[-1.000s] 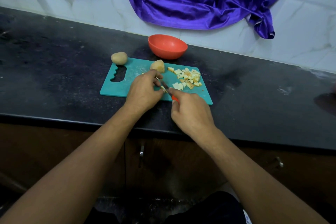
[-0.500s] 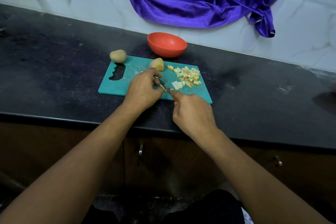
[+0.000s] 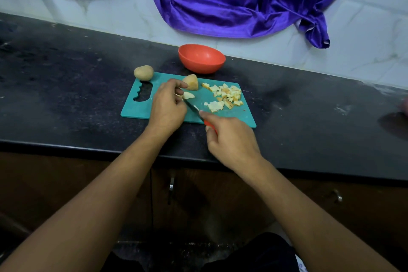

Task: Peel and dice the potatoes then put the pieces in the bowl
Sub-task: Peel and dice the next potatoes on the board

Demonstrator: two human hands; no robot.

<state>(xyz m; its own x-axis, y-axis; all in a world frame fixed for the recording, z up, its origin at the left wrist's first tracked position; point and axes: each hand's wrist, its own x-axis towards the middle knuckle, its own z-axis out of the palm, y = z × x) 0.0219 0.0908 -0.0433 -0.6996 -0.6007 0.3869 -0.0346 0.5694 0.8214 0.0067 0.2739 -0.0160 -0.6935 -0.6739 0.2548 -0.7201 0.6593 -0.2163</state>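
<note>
- Progress: a pile of diced potato [image 3: 225,97] lies at the 3 o'clock side of the teal cutting board [image 3: 141,109], so dicing is well under way.
- Left to do: a cut potato chunk [image 3: 191,81] sits at the board's 12 o'clock edge, and a whole unpeeled potato [image 3: 143,72] rests at its 10 o'clock corner, half on the black countertop [image 3: 66,86].
- Bowl: the red bowl [image 3: 201,58] stands just beyond the board at 12 o'clock. It appears empty, though its near wall hides part of the floor, so the transfer of pieces looks not yet begun.
- Left hand [image 3: 167,107]: the fingers are curled down, with the tips pinning a pale potato slice [image 3: 189,95] at mid-board, just below the chunk.
- Right hand [image 3: 231,139]: the fingers are wrapped closed round the red handle of the knife [image 3: 192,107] at the board's 6 o'clock edge. The forefinger is extended along the spine, and the blade points toward 10 o'clock with its tip at the slice.
</note>
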